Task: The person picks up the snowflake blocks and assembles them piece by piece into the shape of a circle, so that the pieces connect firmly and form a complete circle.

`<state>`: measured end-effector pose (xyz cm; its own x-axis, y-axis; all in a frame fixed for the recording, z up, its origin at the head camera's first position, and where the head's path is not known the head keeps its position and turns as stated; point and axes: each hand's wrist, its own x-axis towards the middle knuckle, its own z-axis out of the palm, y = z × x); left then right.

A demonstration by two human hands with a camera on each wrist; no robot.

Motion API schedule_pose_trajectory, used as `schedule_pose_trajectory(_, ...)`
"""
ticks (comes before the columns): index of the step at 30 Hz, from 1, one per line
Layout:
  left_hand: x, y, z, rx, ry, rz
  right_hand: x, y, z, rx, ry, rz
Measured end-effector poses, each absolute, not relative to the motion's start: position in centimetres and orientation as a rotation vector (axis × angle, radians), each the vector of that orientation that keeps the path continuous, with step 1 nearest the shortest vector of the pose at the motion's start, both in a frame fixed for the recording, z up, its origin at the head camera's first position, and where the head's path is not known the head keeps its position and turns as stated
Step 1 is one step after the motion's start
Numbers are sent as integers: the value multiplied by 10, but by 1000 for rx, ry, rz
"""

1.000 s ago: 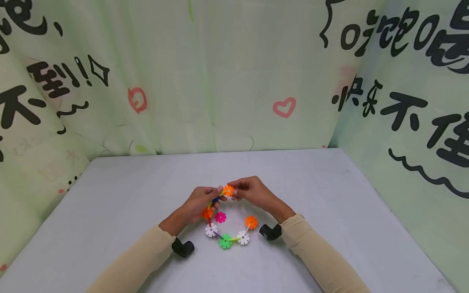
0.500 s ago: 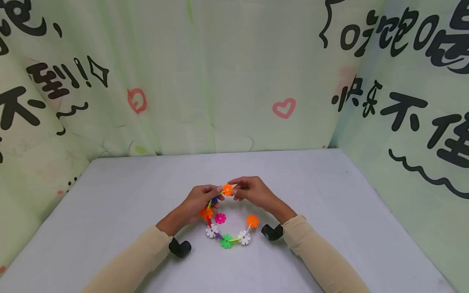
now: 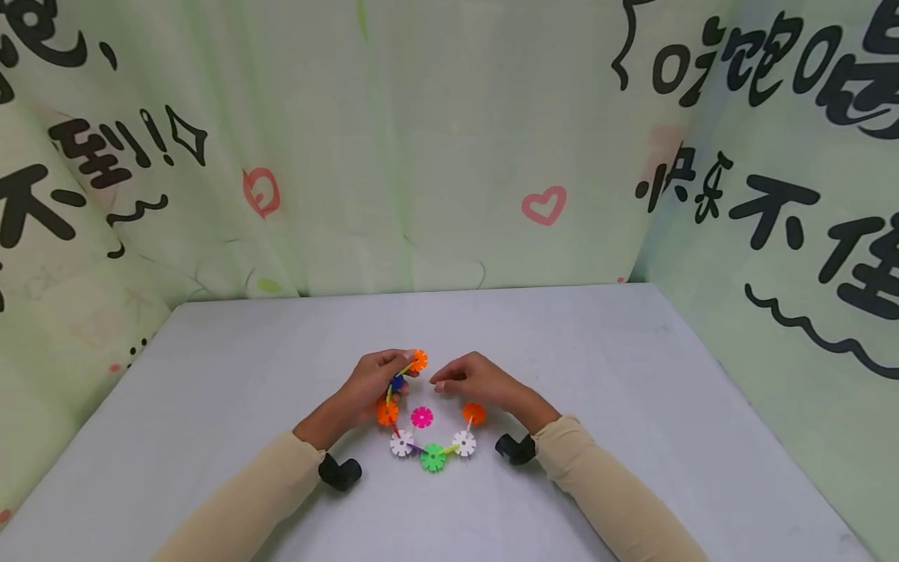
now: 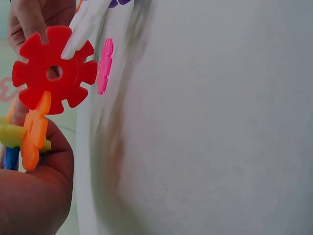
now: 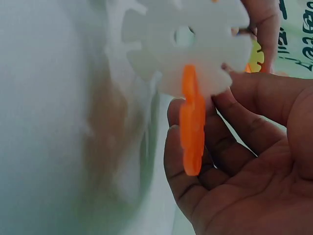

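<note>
My left hand (image 3: pixel 372 384) grips the upper left end of a curved chain of slotted plastic flower discs. An orange disc (image 3: pixel 419 360) sticks out past its thumb, with a blue disc (image 3: pixel 396 383) below it. Further along come another orange disc (image 3: pixel 386 412), a red disc (image 4: pixel 36 71) shown face-on in the left wrist view, a white disc (image 3: pixel 402 443) and a green disc (image 3: pixel 433 458). The other end carries a white disc (image 3: pixel 464 443) and an orange disc (image 5: pixel 192 132). Beside that end my right hand (image 3: pixel 485 382) has loosely bent fingers, holding nothing.
One loose pink disc (image 3: pixel 422 417) lies on the white table (image 3: pixel 604 336) inside the chain's curve. Black wrist cameras, such as the left one (image 3: pixel 340 473), hang below both sleeves. A printed curtain (image 3: pixel 449 156) stands behind the table.
My right fingers have come away from the upper orange disc. The left hand has shifted left with that end of the chain, leaving a gap between the hands.
</note>
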<state>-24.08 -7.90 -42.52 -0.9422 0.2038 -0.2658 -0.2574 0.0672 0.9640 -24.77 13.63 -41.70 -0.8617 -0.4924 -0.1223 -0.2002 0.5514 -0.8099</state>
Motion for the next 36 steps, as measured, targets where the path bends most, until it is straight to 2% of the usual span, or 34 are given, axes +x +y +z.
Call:
schedule_pose_trajectory(15, -244, -86, -424, -201, 2014, 1920, -242, 118, -423, -717, 2403, -1106)
schedule_pose_trajectory(30, -244, -84, -429, -173, 2018, 1883, -237, 111, -422, -885, 2455, -850)
schedule_pose_trajectory(36, -241, -82, -430, -171, 1990, 1904, -239, 113, -423, -913, 2442, -905)
